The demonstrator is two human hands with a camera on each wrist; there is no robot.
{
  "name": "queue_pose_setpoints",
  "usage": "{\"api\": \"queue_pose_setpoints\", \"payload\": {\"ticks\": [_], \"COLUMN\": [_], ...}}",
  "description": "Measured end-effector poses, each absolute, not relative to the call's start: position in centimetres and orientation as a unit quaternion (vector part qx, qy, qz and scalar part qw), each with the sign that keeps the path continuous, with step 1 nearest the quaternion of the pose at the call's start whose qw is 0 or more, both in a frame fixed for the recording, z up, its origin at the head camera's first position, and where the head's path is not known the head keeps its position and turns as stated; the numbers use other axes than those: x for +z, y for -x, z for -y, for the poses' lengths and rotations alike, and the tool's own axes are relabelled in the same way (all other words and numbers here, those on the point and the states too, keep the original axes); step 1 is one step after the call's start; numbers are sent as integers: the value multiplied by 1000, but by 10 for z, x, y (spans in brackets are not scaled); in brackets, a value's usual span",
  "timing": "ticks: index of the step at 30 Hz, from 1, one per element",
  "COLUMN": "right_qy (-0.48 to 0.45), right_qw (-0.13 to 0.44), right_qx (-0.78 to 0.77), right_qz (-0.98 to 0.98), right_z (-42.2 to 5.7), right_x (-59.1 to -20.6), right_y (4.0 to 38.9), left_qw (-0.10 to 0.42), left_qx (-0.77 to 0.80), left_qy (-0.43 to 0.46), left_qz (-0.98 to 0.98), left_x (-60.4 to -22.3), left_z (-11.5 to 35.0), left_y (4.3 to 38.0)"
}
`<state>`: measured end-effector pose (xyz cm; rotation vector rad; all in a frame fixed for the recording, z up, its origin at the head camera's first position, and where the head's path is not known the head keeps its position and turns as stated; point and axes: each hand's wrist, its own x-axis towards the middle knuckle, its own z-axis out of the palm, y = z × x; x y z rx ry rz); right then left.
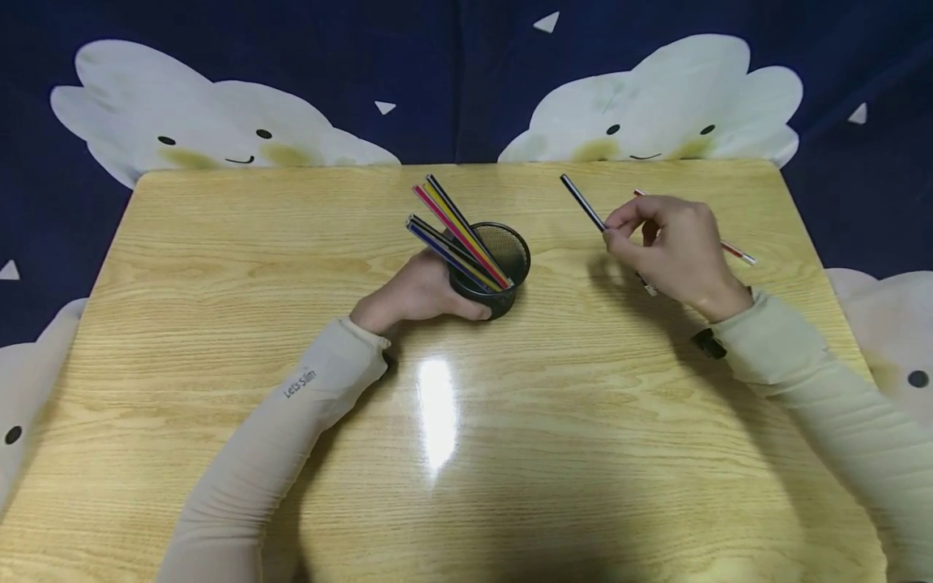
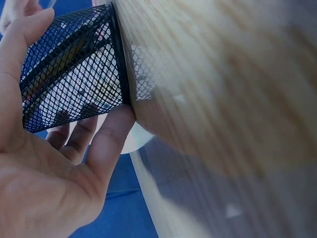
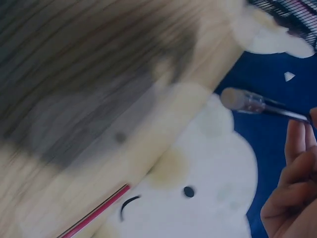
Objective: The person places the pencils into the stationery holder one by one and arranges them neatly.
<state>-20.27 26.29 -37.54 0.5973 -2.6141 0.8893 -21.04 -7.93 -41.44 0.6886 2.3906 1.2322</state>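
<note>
A black mesh pencil cup (image 1: 503, 304) stands on the table, gripped around its side by my left hand (image 1: 419, 291). Several pencils (image 1: 452, 214) in black, yellow, red and blue lean toward the left inside it. The left wrist view shows the thumb and fingers of my left hand (image 2: 64, 163) about the mesh wall (image 2: 81, 74). To the right of the cup, my right hand (image 1: 674, 247) pinches a black pencil (image 1: 583, 202) slantwise above the table. Its eraser end (image 3: 235, 100) points toward the right wrist camera.
A red pencil (image 1: 738, 252) lies on the wooden table (image 1: 219, 340) behind my right hand, its middle hidden by that hand. A dark blue cloth (image 1: 452, 65) with white clouds hangs beyond the table's far edge.
</note>
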Motion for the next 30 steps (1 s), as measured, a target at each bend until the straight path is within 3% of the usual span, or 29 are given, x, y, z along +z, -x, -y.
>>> {"api": "queue_pose_setpoints", "payload": {"ticks": [14,30], "right_qy": [-252,-274], "right_qw": [175,262], "right_qx": [486,632], "right_qz": [818,675], "right_z": [-222,-167], "right_x": [-358,-335], "right_y": [181,184], "left_qw": [186,188], "left_qx": [442,445], "left_qy": [-243,-241], "left_qz": [-843,-842], "left_x": [-415,-415], "left_z": [79,78], "left_y": [211,211]}}
